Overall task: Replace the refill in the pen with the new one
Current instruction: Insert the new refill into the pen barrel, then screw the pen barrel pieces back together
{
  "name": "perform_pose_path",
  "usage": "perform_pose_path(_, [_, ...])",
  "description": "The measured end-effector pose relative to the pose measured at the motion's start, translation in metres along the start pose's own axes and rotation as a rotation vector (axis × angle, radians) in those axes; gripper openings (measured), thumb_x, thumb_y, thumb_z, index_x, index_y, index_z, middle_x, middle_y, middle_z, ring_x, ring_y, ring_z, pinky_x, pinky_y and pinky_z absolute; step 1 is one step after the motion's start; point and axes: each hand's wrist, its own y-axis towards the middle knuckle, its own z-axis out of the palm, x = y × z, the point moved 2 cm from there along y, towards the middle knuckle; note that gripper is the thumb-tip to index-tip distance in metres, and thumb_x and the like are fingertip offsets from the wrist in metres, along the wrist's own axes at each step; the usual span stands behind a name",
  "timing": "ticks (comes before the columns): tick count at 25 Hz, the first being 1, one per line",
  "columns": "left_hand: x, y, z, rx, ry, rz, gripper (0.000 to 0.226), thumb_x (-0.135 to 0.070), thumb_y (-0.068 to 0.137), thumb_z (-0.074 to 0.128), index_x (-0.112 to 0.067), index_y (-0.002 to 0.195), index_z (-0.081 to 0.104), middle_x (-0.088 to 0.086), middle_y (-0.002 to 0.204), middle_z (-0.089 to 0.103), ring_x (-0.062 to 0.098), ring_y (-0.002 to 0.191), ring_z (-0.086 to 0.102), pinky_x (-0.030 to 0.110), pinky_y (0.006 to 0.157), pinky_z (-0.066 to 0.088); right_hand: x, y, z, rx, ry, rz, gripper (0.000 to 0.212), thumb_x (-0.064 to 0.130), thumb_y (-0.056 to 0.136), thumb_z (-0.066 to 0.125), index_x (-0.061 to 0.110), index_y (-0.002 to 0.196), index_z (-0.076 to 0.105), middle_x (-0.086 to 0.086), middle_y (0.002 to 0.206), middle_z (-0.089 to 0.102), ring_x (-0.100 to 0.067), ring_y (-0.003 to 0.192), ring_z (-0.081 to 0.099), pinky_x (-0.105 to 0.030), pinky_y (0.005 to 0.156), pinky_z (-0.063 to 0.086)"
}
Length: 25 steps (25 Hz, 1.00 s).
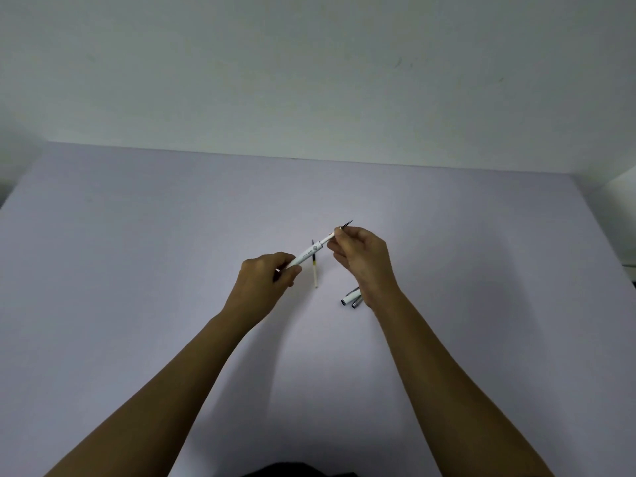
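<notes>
A white pen (311,251) slants up to the right above the middle of the table. My left hand (265,280) grips its lower barrel. My right hand (361,256) pinches its upper end, where a dark pointed tip (346,224) sticks out past the fingertips. Whether that tip belongs to a refill or to the nose piece I cannot tell. A thin loose refill (315,270), white with a dark and yellow upper part, lies on the table just behind the pen. Two short white pen parts (351,297) with dark ends lie beside my right wrist, partly hidden by it.
The table (137,270) is a pale lilac surface that ends at a white wall (309,80) at the back. A white object (624,187) shows at the far right edge. Something dark (299,471) sits at the bottom edge, close to me.
</notes>
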Motion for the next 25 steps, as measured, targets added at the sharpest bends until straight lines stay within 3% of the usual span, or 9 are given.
perform_pose_path(3, [-0.003,-0.001,-0.003,-0.033,0.029,0.037,0.015,-0.018,0.089,0.058,-0.007,0.085,0.068,0.01,0.068,0.072,0.024,0.063,0.066,0.028,0.059,0.049,-0.005,0.002,0.001,0.039,-0.108,-0.018,0.01,0.036,0.081,0.064,0.028,0.086,0.067,0.004,0.092,0.072,-0.013,0.096,0.068,-0.032,0.09,0.053])
perform_pose_path(6, [-0.002,-0.002,-0.006,-0.05,0.016,0.034,0.022,-0.018,0.089,0.057,-0.002,0.076,0.064,0.011,0.064,0.07,0.019,0.062,0.067,0.037,0.064,0.052,-0.017,0.015,-0.016,-0.048,-0.202,-0.006,0.036,0.049,0.075,0.063,0.025,0.103,0.066,0.005,0.102,0.068,-0.016,0.104,0.064,-0.034,0.095,0.05])
perform_pose_path(9, [0.0,-0.003,-0.007,-0.052,0.0,0.015,0.021,-0.018,0.089,0.057,-0.003,0.077,0.065,0.012,0.064,0.07,0.012,0.062,0.065,0.026,0.062,0.047,-0.045,0.02,-0.047,-0.282,-0.454,0.011,0.026,0.029,0.087,0.057,0.014,0.106,0.066,-0.005,0.105,0.069,-0.02,0.1,0.063,-0.028,0.088,0.045])
perform_pose_path(11, [0.001,-0.003,-0.007,-0.05,-0.008,0.01,0.02,-0.018,0.089,0.058,-0.004,0.078,0.066,0.011,0.064,0.07,0.013,0.061,0.065,0.021,0.06,0.045,-0.071,0.019,-0.061,-0.341,-0.58,0.084,0.024,0.018,0.088,0.058,0.006,0.108,0.063,-0.014,0.109,0.069,-0.027,0.104,0.062,-0.029,0.089,0.043])
perform_pose_path(14, [0.002,-0.002,-0.006,-0.047,-0.026,0.0,0.019,-0.019,0.089,0.058,-0.006,0.08,0.066,0.009,0.064,0.071,0.013,0.061,0.065,0.02,0.062,0.045,-0.1,0.015,-0.067,-0.308,-0.654,0.205,0.028,0.02,0.085,0.064,0.002,0.106,0.06,-0.016,0.107,0.07,-0.031,0.106,0.061,-0.034,0.089,0.045])
perform_pose_path(17, [0.002,0.001,-0.004,-0.048,-0.043,-0.005,0.018,-0.019,0.089,0.058,-0.006,0.08,0.067,0.01,0.064,0.07,0.008,0.07,0.064,0.018,0.063,0.045,-0.11,0.014,-0.065,-0.282,-0.687,0.213,0.033,0.021,0.082,0.068,0.0,0.105,0.059,-0.016,0.105,0.07,-0.032,0.103,0.062,-0.035,0.085,0.046])
perform_pose_path(21, [0.001,0.002,-0.003,-0.056,-0.034,-0.003,0.019,-0.021,0.089,0.057,-0.007,0.081,0.067,0.009,0.064,0.071,0.012,0.062,0.066,0.017,0.061,0.045,-0.106,0.014,-0.064,-0.276,-0.705,0.251,0.036,0.015,0.078,0.07,0.001,0.109,0.058,-0.015,0.106,0.07,-0.029,0.1,0.064,-0.03,0.084,0.046])
perform_pose_path(25, [0.001,0.0,0.0,-0.053,-0.061,-0.007,0.018,-0.02,0.089,0.058,-0.007,0.083,0.068,0.009,0.065,0.071,0.007,0.073,0.063,0.011,0.061,0.044,-0.092,0.007,-0.074,-0.285,-0.746,0.318,0.035,0.009,0.08,0.064,0.003,0.113,0.057,-0.012,0.104,0.071,-0.02,0.075,0.057,-0.019,0.071,0.037])
